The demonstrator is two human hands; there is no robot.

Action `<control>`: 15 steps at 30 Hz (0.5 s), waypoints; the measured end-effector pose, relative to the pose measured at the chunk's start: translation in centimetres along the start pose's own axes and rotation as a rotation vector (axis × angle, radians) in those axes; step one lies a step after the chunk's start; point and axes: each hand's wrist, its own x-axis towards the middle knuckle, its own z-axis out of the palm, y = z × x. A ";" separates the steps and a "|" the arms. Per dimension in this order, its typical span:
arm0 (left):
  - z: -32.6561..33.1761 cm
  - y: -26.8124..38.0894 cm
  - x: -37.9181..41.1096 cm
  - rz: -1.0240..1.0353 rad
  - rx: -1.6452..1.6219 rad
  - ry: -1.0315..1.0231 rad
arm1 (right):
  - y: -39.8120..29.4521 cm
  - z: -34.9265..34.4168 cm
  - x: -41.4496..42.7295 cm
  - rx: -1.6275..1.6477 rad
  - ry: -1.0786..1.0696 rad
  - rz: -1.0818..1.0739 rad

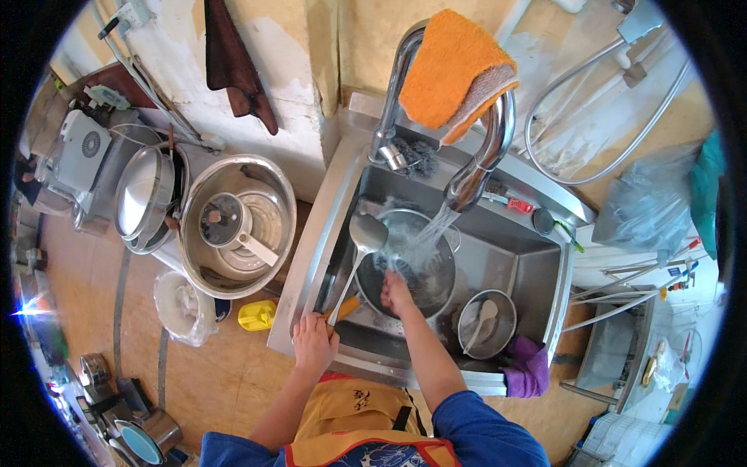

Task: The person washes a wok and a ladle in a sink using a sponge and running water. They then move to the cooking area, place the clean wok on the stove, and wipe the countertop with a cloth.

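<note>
My left hand [315, 341], at the sink's front left edge, is closed around the handle of a metal spatula [369, 232]; its broad head lies over the left rim of a round metal pan [435, 292]. An orange-brown handle [348, 307] lies beside my left hand. My right hand [397, 295] is over the pan with curled fingers; whether it holds anything is unclear in the splashing. Water pours from the chrome faucet [467, 190] into the pan. Right of it, a small metal pot [487, 348] holds a pale rice paddle [485, 318].
A purple cloth [528, 365] hangs over the front rim of the steel sink [344, 365]. An orange towel [452, 67] drapes over the faucet. To the left stand a large steel basin [192, 257] with a lidded pan [224, 219] inside, a yellow container [257, 316] and a lined bin [175, 309].
</note>
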 end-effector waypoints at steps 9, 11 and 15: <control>-0.1 0.2 0.1 -0.018 -0.049 0.008 | -4.0 -12.8 -12.3 -1.634 0.361 -0.072; -0.1 0.2 0.1 -0.014 -0.042 0.000 | -5.2 -10.8 -9.8 -1.454 0.549 -0.102; -0.2 0.5 0.3 0.009 0.004 0.003 | -1.7 -7.3 -1.6 -1.166 0.511 -0.284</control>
